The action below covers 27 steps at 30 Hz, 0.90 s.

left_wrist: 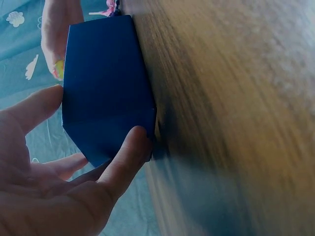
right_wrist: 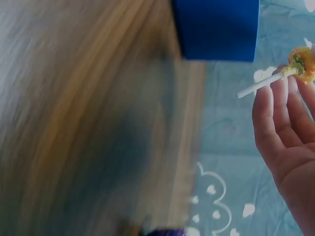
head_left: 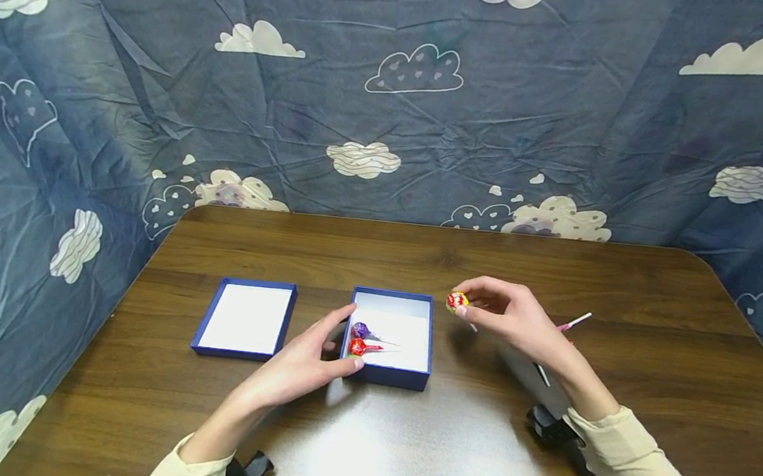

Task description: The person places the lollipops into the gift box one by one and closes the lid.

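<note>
My left hand (head_left: pixel 300 362) grips the near-left side of a blue box (head_left: pixel 387 377) with a white inside, thumb at the front wall, index finger at the left rim. Inside the box a purple lollipop (head_left: pixel 360 331) and a red lollipop (head_left: pixel 358 347) lie on the left, sticks pointing right. Just right of the box, above the table, my right hand (head_left: pixel 514 316) pinches a red-and-yellow lollipop (head_left: pixel 456 302) by its wrapped head. Its white stick (right_wrist: pixel 261 85) juts out below the fingers in the right wrist view.
A shallow blue lid (head_left: pixel 239 353) with a white inside lies left of the box. Beyond my right wrist more lollipop sticks (head_left: pixel 580 320) show on the wooden table (head_left: pixel 468 468), their heads mostly hidden by the arm. A cloud-patterned cloth (head_left: pixel 312 104) hangs behind the table.
</note>
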Motion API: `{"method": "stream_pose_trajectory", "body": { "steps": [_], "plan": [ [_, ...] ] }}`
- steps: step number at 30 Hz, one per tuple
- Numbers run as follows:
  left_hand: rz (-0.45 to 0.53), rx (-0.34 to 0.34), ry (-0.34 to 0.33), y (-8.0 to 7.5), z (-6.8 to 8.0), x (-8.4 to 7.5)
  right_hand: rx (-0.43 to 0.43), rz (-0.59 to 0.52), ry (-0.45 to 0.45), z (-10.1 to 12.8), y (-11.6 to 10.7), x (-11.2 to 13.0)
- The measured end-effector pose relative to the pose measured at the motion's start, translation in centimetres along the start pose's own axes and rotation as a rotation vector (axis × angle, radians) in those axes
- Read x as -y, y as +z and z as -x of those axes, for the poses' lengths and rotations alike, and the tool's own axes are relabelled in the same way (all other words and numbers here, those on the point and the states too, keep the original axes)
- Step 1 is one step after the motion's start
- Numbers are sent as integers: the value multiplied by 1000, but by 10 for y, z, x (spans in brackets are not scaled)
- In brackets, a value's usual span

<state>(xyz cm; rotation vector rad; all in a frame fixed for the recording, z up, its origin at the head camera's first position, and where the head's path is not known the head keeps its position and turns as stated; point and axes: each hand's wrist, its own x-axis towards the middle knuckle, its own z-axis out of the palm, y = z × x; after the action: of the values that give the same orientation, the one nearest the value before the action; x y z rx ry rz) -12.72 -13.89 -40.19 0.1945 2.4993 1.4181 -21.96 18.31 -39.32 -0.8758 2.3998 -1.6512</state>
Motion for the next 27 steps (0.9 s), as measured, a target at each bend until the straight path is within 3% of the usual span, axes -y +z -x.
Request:
{"method": "stream_pose_trajectory", "body": {
  "steps": [19, 23, 27],
  "plan": [
    [-11, -3, -10, 1, -1, -1, -36, -179, -41, -23, 55, 34],
    [-6, -3, -8, 1, -1, -1, -16, -118, -44, -28, 66, 36],
    [6, 0, 1, 1, -1, 0, -28, 19, -33, -33, 77, 38]
  ]
}}
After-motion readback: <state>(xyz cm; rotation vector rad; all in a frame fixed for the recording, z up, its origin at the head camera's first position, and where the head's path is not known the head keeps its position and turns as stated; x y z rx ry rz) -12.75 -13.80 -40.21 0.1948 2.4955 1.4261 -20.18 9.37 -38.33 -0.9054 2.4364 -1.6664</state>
